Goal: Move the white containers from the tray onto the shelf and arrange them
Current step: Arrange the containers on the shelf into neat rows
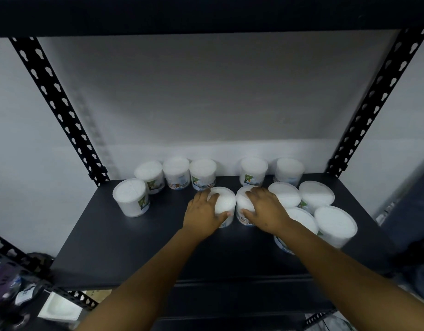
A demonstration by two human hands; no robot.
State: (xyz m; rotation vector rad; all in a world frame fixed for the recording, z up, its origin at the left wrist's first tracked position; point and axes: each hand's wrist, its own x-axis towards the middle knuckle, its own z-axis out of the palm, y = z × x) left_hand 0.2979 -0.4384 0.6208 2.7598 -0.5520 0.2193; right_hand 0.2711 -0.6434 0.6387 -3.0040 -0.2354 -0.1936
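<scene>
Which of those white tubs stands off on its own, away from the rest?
The white tub at the far left front of the shelf. It stands forward of the back row, with bare shelf between it and the hands.

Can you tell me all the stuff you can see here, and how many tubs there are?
tubs: twelve, white with small coloured labels, upright on the shelf; five in a back row, one alone at front left, two in the middle under the hands, four bunched at right
shelf: one, dark board, holding the tubs
posts: two at the back, black with holes, left and right of the shelf
wall: pale grey, behind the shelf
white square thing: one, lower left below the shelf; cannot tell what it is
left hand: grips the left middle tub
right hand: grips the right middle tub
</scene>
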